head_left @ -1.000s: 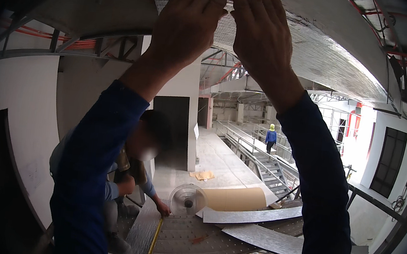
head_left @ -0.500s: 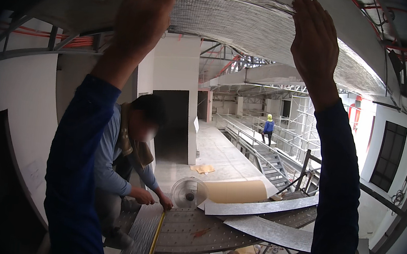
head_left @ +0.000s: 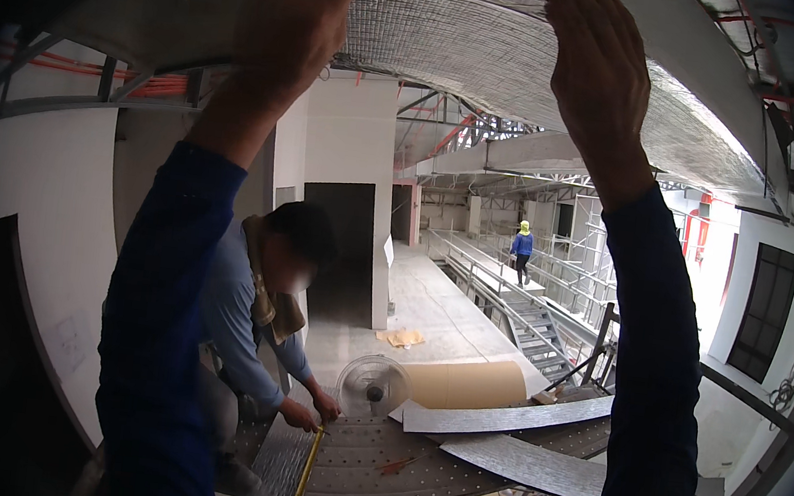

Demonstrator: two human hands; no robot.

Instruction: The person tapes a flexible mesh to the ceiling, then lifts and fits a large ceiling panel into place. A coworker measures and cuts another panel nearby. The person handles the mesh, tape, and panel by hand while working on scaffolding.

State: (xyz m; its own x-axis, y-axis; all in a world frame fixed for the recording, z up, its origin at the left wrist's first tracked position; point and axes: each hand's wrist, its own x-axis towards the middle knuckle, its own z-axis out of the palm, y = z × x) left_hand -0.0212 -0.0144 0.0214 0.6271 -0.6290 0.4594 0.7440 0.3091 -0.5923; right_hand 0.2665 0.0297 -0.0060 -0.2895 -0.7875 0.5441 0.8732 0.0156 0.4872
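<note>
Overhead, a silvery foil-faced sheet [head_left: 459, 44] with a fine grid pattern lines the underside of a large panel or duct. My left hand [head_left: 305, 22] reaches up at its left part, fingers stretched out, slightly blurred and cut off by the top edge. My right hand [head_left: 600, 80] is raised to the sheet's far edge on the right, its fingers straight and side by side. Neither hand shows anything held. Below left, a co-worker in a grey-blue shirt [head_left: 244, 299] bends over a foil strip [head_left: 269, 469], both hands at a yellow tape measure [head_left: 305, 468] laid along it.
Perforated metal planks [head_left: 372, 466] form a platform before me, with two cut foil strips [head_left: 515, 413] on it. Beyond lie a clear tape roll [head_left: 373, 385] and a brown paper-like roll [head_left: 469, 386]. Metal stairs [head_left: 544, 333] and a distant person [head_left: 522, 251] are farther back.
My right hand has shifted left along the foil sheet and my left hand slightly right. The co-worker's hands have come together at the far end of the tape measure.
</note>
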